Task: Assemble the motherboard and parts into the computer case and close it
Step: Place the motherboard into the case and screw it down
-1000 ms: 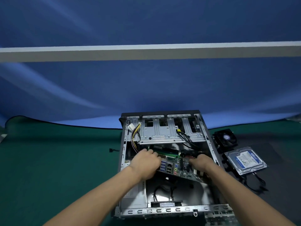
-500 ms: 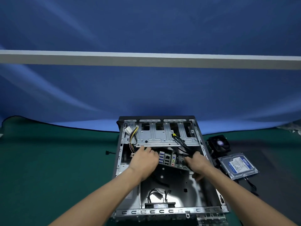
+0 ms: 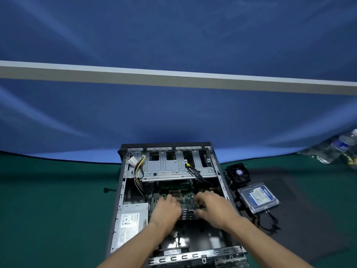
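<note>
Two hands are down inside the open computer case, which lies on its side on the green worktop. The left hand and right hand both sit on the motherboard, fingers curled over its near edge around the rear port block; they seem to grip the board, though blur hides the exact hold. The board lies partly under the drive cage, not yet flat, as far as I can judge.

The main risk is the loose cables. The yellow-and-black bundle hangs on the left and the black leads droop from the cage on the right; either could be trapped beneath the board as it settles. The port block could also miss its opening in the rear panel and jam. Forcing it may flex the board or scrape its underside on the standoffs. The power supply crowds the left side, leaving little room for the left hand. The cooler fan and hard drive wait outside, right of the case.
</note>
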A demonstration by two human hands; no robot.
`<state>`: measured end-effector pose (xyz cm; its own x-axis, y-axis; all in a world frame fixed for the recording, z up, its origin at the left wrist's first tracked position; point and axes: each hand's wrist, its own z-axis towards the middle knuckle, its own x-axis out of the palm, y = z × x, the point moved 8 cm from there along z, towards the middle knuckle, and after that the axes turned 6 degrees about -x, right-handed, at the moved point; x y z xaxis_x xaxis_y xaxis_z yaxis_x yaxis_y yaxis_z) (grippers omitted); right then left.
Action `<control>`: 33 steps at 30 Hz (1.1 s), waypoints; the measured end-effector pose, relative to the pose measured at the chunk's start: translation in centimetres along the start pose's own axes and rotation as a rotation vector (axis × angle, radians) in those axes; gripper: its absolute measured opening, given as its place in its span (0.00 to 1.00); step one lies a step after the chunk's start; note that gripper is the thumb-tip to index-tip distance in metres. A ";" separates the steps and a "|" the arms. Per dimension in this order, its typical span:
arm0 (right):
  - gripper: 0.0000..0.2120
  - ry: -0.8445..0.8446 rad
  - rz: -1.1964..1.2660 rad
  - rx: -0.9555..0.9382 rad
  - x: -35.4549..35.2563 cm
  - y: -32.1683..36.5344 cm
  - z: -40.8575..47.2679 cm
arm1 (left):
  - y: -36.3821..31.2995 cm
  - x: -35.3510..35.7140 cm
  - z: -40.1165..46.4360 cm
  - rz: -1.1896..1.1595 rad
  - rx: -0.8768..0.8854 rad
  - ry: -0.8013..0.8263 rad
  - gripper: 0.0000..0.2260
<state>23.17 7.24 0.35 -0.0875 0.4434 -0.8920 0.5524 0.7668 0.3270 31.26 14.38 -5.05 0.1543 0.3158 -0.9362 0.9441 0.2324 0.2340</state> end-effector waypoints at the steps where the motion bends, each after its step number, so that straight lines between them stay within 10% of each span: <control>1: 0.18 0.014 -0.003 0.007 0.6 0.0 0.1 | 0.1 0.5 -0.2 -0.032 -0.006 0.007 0.17; 16: 0.15 0.005 0.044 0.092 3.9 -0.2 3.2 | 1.7 -0.2 -2.4 -0.469 -0.002 -0.152 0.10; 22: 0.13 0.059 0.000 0.135 4.7 -0.2 3.0 | -2.1 2.8 -2.5 -0.092 0.310 0.178 0.10; 33: 0.14 0.005 0.054 0.141 4.1 -0.3 1.8 | -2.2 8.6 -1.2 -0.117 0.114 0.496 0.22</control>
<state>24.18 7.98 -3.94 -0.0588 0.4851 -0.8725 0.6671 0.6693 0.3271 30.17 17.66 -13.27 -0.0841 0.6977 -0.7114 0.9768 0.1989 0.0795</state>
